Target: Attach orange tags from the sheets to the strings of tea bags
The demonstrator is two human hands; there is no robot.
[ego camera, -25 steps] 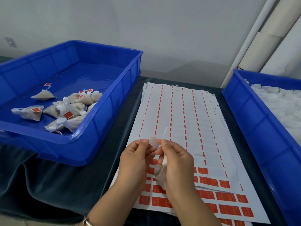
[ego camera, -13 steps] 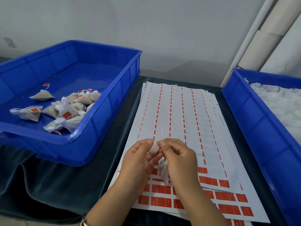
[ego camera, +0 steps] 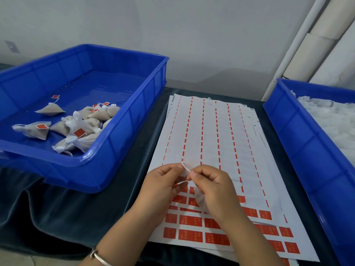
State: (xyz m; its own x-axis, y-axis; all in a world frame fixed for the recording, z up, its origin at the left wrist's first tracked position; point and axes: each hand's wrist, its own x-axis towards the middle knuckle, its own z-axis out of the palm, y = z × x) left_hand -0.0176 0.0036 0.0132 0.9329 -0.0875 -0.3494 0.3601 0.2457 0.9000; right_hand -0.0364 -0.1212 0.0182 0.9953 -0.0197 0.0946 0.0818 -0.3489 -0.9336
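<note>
Dark cloth-covered table against a grey wall, white pipes at right. Tag sheets lie stacked mid-table, orange tags left only on the near rows. Left bin holds tagged tea bags; right bin holds untagged ones. Left hand and right hand, fingers curled, pinch a white string between them (bag partly hidden under the right palm).

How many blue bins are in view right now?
2: left bin holds tagged tea bags; right bin, cut off by the frame, holds white untagged ones.
</note>
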